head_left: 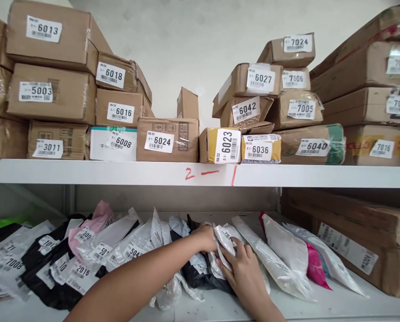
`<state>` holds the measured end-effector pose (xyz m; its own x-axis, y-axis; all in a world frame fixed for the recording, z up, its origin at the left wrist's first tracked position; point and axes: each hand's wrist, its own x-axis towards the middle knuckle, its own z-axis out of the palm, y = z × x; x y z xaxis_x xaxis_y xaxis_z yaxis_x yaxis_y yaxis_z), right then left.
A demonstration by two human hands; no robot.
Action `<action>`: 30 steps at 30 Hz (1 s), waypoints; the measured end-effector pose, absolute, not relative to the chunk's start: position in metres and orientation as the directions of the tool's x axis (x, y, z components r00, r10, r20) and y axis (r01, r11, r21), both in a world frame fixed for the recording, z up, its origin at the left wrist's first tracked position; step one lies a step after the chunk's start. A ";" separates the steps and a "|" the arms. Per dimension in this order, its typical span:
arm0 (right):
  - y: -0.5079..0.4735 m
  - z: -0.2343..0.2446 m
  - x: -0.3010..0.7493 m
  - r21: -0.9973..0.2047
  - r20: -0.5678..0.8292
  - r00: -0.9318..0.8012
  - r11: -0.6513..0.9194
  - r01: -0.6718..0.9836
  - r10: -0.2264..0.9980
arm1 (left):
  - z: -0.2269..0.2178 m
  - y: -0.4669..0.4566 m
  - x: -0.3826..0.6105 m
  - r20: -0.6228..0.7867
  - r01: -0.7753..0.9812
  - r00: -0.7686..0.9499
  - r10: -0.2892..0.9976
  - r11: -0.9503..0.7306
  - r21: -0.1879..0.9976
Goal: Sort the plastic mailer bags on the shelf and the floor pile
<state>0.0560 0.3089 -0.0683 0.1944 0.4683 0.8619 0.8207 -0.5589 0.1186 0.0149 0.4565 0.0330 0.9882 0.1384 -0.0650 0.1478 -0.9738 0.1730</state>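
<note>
left hand (203, 238): we reach it in from the left, its fingers curled at the upper edge of the packets; what they close on is hidden, so we cannot tell its grip.

right hand (246, 268): we have its fingers bent over the white packet and touching it; we cannot tell whether this grip is closed around it.

white packet (224, 233): it stands tilted between our two hands on the lower shelf (347, 308), its label starting with 70 and the rest unreadable to us.

dark bag (205, 279): it lies just below our hands, wrinkled and partly covered by the packet.

left of our hands: we see a leaning row of bagged parcels, among them a pink bag (101, 215) and a clear bag labelled 2016 (82, 273).

right of our hands: a long white mailer (274, 264), a magenta packet (314, 267) and, farther over, a large carton (397, 266).

upper shelf (119, 173): we read a red 2—1 on its front edge; above it stand labelled boxes, including box 6024 (183, 150) and box 6040 (287, 142).
</note>
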 end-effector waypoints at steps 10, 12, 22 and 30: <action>0.279 -0.073 0.079 -0.018 0.884 0.266 -0.541 0.841 0.385 | 0.079 0.432 0.012 0.028 -0.020 0.999 -0.019 -0.999 0.032; 0.280 -0.078 0.083 -0.031 0.903 0.252 -0.530 0.847 0.349 | 0.080 0.422 0.023 -0.111 -0.121 0.987 -0.119 -0.993 -0.009; 0.269 -0.081 0.083 -0.124 0.965 0.197 -0.360 0.925 0.174 | 0.019 0.383 0.029 -0.173 -0.309 0.945 -0.277 -0.930 -0.199; 0.264 -0.085 0.080 -0.368 0.901 0.350 0.021 0.930 0.256 | 0.008 0.414 0.013 -0.114 -0.461 0.887 -0.447 -0.869 -0.179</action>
